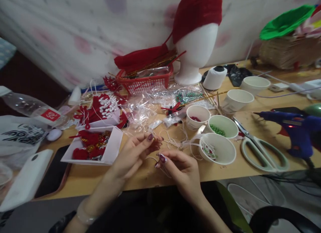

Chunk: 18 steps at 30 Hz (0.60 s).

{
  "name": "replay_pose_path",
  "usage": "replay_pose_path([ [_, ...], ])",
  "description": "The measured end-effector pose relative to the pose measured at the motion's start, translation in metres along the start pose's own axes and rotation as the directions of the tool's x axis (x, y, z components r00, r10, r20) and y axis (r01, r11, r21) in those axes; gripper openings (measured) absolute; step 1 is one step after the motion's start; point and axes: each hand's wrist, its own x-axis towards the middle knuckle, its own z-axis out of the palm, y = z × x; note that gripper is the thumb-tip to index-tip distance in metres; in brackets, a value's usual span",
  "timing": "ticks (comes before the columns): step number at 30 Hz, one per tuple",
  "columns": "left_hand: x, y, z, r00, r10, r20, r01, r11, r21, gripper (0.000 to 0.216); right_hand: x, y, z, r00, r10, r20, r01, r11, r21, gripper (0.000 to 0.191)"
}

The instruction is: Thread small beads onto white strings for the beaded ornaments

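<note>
Beads (217, 130) (plus 1 glue gun (296, 123)) mark a craft workspace.

No lettering you can read for certain.
On your left, the bottle (27, 104) wears a red label (50, 115) with blurred white characters; the black lettering (22, 135) on your white plastic bag (10, 148) is unclear too.

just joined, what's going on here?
A person works bare-handed at a cluttered table. The right hand has thumb and finger pinched, with thin pale cord looping by them. The left hand is beside it, fingers curled; whether it holds anything is unclear. Just right of the hands, the nearest cup holds mixed beads; the cup behind it holds green ones. Scissors and a glue gun are farther right.
</note>
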Motion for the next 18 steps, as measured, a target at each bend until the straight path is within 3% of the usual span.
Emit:
replay_pose_path([
  [3, 0.004, -0.012, -0.003, 0.984, -0.169, 0.063, 0.177, 0.973, -0.148, 0.031, 0.003, -0.002, 0.001, 1.000, -0.002, -0.003, 0.002, 1.000, 0.010, 0.009],
  [6, 0.006, -0.017, -0.004, 0.961, -0.230, 0.151, 0.260, 0.940, -0.222, 0.026, 0.005, -0.003, 0.003, 1.000, 0.021, -0.022, -0.020, 0.999, 0.025, 0.009],
  [18, 0.010, -0.027, -0.011, 0.951, -0.235, 0.201, 0.279, 0.932, -0.230, 0.022, 0.009, -0.003, 0.002, 0.991, 0.128, -0.036, -0.128, 0.992, 0.013, 0.012],
])
